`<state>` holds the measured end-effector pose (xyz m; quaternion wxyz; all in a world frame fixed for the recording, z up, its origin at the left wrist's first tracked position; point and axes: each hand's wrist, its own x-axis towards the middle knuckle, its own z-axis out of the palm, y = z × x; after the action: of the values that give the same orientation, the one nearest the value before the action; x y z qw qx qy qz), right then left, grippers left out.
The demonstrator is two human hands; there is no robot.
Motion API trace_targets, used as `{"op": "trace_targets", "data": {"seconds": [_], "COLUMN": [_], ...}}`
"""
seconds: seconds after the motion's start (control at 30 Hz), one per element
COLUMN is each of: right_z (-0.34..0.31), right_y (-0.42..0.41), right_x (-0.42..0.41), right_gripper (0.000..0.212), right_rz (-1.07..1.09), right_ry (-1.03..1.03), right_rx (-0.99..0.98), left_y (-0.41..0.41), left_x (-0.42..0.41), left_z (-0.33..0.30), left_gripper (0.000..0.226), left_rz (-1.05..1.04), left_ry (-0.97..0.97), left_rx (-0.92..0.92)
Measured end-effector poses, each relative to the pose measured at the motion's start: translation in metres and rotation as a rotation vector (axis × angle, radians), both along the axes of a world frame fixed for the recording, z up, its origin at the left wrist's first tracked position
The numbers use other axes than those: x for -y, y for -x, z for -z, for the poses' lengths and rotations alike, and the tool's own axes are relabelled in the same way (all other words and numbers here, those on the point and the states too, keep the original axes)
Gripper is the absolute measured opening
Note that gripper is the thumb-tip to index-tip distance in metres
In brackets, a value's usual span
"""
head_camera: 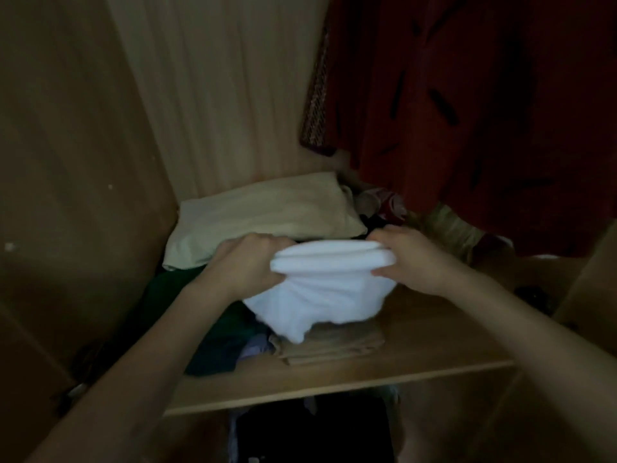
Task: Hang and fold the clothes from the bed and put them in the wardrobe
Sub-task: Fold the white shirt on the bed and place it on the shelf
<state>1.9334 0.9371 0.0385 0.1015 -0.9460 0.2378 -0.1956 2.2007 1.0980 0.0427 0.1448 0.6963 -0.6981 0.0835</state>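
Dim light fills the wardrobe [66,145], whose pale wooden side panel stands at left and ribbed back panel behind. Its shelf [417,355] runs across the lower middle of the view, front edge towards me.

Item held: a folded white garment [320,282], raised above the shelf. My left hand [247,265] grips its left end, fingers curled over the top fold and thumb below. My right hand [410,259] pinches its right end, fingers curled on top and thumb pressed against the near side. The upper part is held in a thick flat fold between my two hands; the lower part sags in a loose curve towards the shelf.

Items on the shelf: a folded tan cloth [330,345] lies directly under the sagging white garment; whether the two touch I cannot tell. A dark green garment [213,332] lies to its left, with a small pale lilac piece [253,349] just beside the tan cloth. A folded cream garment [267,212] sits at the back, on top of the stack against the left panel.

Hanging at right: a red garment with dark marks [467,105], its hem near the back of the shelf. Small patterned items lie beneath it, too dark to identify.

Below the shelf: dark clothing, indistinct.
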Motion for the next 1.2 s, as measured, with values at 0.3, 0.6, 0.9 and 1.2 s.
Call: {"op": "trace_targets", "data": {"seconds": [0.3,0.6,0.9,1.2], "right_z": [0.154,0.156,0.140,0.156], "right_y": [0.000,0.018,-0.081,-0.077], "right_x": [0.008,0.007,0.017,0.018], "right_gripper": [0.051,0.061,0.041,0.074], "right_rz": [0.141,0.067,0.243,0.242], "right_ry": [0.264,-0.080,-0.043,-0.235], "right_rx": [-0.062,-0.144,-0.156,-0.356], "left_y": [0.035,0.038,0.056,0.025], "left_x": [0.020,0.009,0.086,0.091], "left_z": [0.159,0.154,0.128,0.142], "left_gripper": [0.064,0.067,0.038,0.082], "left_rz": [-0.064,-0.068,-0.131,-0.308], "left_ry": [0.134,-0.166,0.029,-0.430], "left_rx": [0.322,0.221,0.008,-0.040]}}
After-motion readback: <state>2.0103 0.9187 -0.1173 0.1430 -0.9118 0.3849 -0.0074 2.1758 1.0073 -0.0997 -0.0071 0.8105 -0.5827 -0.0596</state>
